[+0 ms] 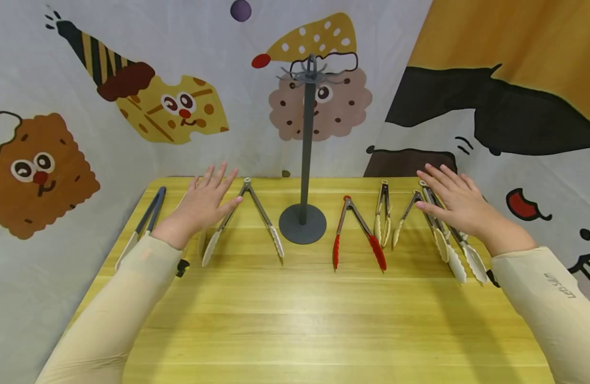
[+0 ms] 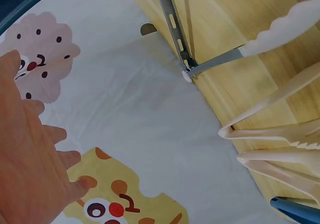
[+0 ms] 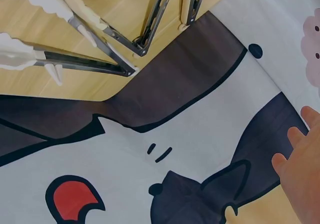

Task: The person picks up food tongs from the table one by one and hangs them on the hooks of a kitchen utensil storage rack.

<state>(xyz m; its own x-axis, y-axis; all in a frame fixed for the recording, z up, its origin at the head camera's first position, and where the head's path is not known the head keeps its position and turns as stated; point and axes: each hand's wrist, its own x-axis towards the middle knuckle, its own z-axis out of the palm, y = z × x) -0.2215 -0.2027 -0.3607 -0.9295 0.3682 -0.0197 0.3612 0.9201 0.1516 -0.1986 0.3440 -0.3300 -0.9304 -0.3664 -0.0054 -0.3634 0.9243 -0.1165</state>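
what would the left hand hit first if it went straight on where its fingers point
Most likely the printed cloth behind the table; nothing shows between that cloth and the left hand, though depth is hard to judge.

Left hand (image 1: pixel 202 201) raised toward the desk's (image 1: pixel 324 320) far edge, fingers (image 1: pixel 217 175) straight and apart! Right hand (image 1: pixel 455 202) matches it near the far right corner, thumbs (image 1: pixel 231 205) inward, both sleeved arms (image 1: pixel 114 312) stretched forward.
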